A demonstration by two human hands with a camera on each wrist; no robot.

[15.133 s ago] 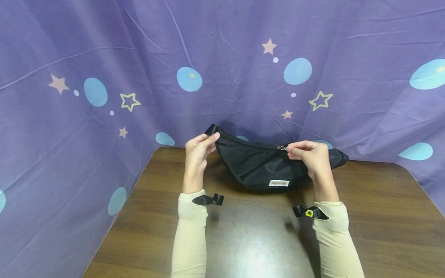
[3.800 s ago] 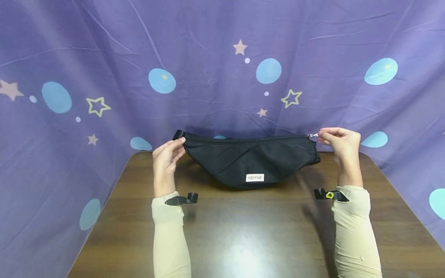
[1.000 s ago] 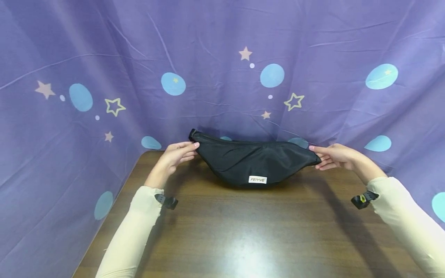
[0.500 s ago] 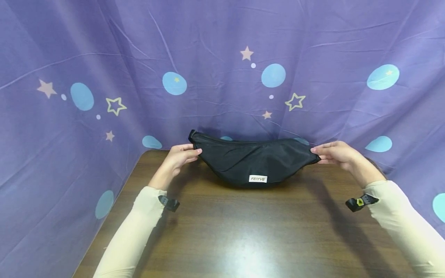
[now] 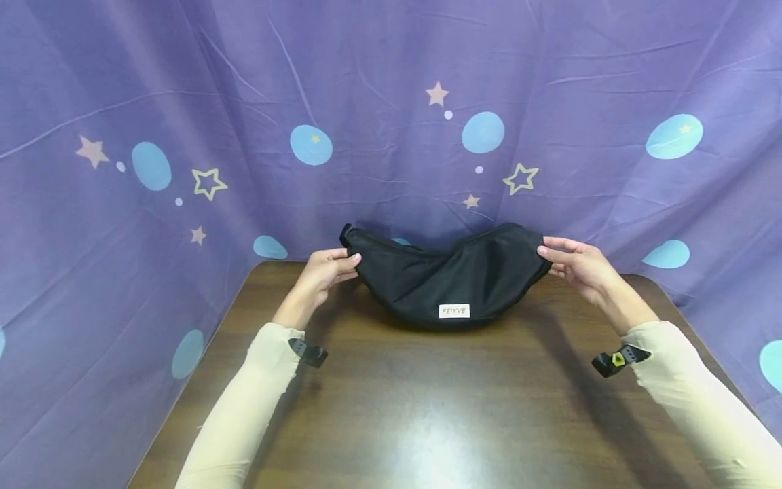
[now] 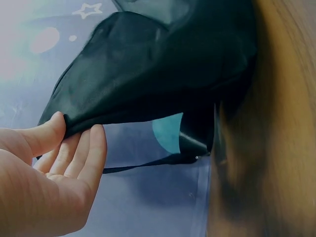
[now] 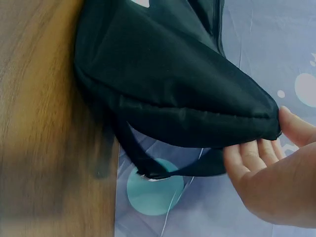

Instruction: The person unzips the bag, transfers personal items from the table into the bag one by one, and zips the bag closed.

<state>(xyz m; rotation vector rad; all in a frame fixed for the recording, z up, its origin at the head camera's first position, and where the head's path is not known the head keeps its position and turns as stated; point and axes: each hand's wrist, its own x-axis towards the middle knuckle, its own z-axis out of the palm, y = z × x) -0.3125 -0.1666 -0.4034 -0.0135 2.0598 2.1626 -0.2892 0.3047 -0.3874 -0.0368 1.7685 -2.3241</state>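
A black waist bag (image 5: 427, 285) with a white FEIYVE label (image 5: 454, 311) stands at the back of the table, its lower edge close over the wood. My left hand (image 5: 326, 274) pinches its left end between thumb and fingers, as the left wrist view also shows. At the other end my right hand (image 5: 577, 265) pinches the right corner, thumb in front and fingers behind. The bag sags in the middle and its right end is raised. In the right wrist view a black strap (image 7: 133, 153) hangs behind the bag.
The brown wooden table (image 5: 391, 407) spreads out in front of the bag. Directly behind it hangs a purple curtain (image 5: 391, 88) printed with stars and blue ovals, which also covers the left side.
Earlier the right hand held the zipper pull and drew it rightward along the top; then it moved to the bag's right corner. Over the last second that end has risen and shifted inward.
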